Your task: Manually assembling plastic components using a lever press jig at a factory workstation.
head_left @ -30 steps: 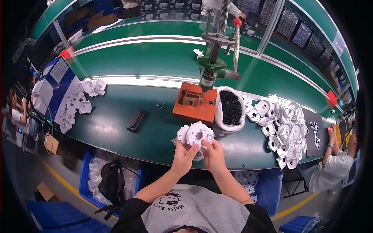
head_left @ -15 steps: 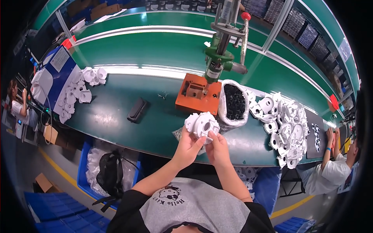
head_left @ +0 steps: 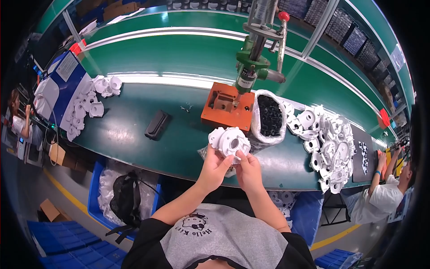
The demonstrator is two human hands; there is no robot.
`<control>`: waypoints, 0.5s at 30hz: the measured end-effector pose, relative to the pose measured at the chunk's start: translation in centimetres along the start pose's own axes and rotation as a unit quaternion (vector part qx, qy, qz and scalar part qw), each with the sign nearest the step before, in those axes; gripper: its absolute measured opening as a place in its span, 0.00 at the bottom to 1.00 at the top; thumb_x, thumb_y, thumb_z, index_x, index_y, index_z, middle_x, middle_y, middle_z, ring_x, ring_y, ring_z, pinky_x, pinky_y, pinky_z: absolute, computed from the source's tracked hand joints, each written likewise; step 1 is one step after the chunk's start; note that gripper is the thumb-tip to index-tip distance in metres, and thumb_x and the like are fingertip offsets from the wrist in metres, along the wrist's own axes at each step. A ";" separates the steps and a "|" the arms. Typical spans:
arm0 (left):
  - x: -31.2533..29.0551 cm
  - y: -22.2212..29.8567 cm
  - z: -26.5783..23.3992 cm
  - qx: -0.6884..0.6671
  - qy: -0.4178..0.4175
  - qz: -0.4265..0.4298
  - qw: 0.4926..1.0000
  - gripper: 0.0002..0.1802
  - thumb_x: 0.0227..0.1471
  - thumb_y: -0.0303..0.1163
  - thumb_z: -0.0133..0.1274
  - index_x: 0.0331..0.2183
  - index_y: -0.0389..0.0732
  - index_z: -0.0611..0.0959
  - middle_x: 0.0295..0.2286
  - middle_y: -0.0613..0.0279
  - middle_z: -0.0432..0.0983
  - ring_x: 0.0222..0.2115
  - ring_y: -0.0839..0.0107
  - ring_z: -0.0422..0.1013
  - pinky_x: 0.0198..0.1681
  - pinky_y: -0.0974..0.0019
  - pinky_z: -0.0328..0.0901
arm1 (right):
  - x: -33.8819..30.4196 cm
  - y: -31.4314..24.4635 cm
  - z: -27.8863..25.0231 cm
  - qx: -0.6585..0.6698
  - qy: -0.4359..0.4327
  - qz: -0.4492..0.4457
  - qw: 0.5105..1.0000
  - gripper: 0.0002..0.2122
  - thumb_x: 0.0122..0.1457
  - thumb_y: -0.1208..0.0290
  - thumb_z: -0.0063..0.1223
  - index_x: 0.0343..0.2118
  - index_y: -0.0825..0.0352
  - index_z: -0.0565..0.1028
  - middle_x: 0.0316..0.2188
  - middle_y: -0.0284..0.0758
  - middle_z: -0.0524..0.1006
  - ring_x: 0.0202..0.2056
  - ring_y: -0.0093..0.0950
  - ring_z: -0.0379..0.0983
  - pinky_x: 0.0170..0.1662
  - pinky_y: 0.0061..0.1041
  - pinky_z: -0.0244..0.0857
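Note:
A white plastic housing [head_left: 233, 140] with a round central hole is held up between my two hands, over the near edge of the table. My left hand [head_left: 214, 167] grips its left and lower side. My right hand [head_left: 247, 169] is closed on its lower right, thumb near a small raised part. Just beyond stands an orange fixture block [head_left: 227, 119] beneath a green hand press [head_left: 251, 65]. To the right of the block, a white bag [head_left: 256, 127] holds small black parts [head_left: 270, 117].
A large pile of white housings [head_left: 331, 150] covers the right of the table; a smaller pile [head_left: 83, 110] lies by a blue-and-white machine [head_left: 67, 85]. A black case [head_left: 157, 124] rests left of centre. A blue crate [head_left: 95, 193] stands below. Another person [head_left: 380, 197] works at far right.
The housing and both hands have shifted slightly left and toward me. Both hands still hold it. The person at right has moved their hands.

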State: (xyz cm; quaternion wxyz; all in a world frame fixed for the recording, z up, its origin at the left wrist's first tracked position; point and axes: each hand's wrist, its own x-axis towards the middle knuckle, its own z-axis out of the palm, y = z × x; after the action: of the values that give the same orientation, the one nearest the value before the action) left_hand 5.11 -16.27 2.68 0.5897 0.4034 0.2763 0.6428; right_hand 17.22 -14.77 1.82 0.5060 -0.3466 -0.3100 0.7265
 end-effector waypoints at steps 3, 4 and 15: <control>0.0 0.4 -0.5 0.024 0.010 -0.014 1.000 0.35 0.55 0.24 0.45 0.59 0.40 0.48 0.53 0.57 0.58 0.50 0.72 0.63 0.42 0.72 0.68 | 0.2 -0.2 -0.5 0.047 -0.028 0.061 0.997 0.13 0.59 0.69 0.51 0.43 0.71 0.72 0.41 0.34 0.75 0.40 0.23 0.72 0.41 0.21 0.65; 0.0 0.7 -0.6 0.024 0.006 -0.014 1.000 0.35 0.55 0.24 0.45 0.59 0.40 0.48 0.53 0.57 0.58 0.50 0.72 0.63 0.42 0.72 0.68 | 0.1 -0.4 -0.4 0.047 -0.027 0.058 0.997 0.13 0.59 0.69 0.51 0.43 0.71 0.72 0.41 0.34 0.75 0.40 0.23 0.72 0.41 0.21 0.65; 0.0 2.4 -0.7 0.047 -0.043 -0.012 0.998 0.36 0.53 0.21 0.48 0.59 0.39 0.50 0.52 0.57 0.59 0.51 0.71 0.61 0.51 0.67 0.62 | -0.2 -1.5 -0.9 0.027 -0.049 0.050 0.997 0.10 0.54 0.77 0.55 0.39 0.72 0.74 0.34 0.32 0.77 0.31 0.19 0.71 0.36 0.18 0.64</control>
State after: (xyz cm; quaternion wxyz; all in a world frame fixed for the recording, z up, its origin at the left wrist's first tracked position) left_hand 3.25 -16.52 4.31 0.5892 0.4545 0.2850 0.6042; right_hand 18.76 -14.46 2.52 0.4622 -0.3119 -0.2967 0.7753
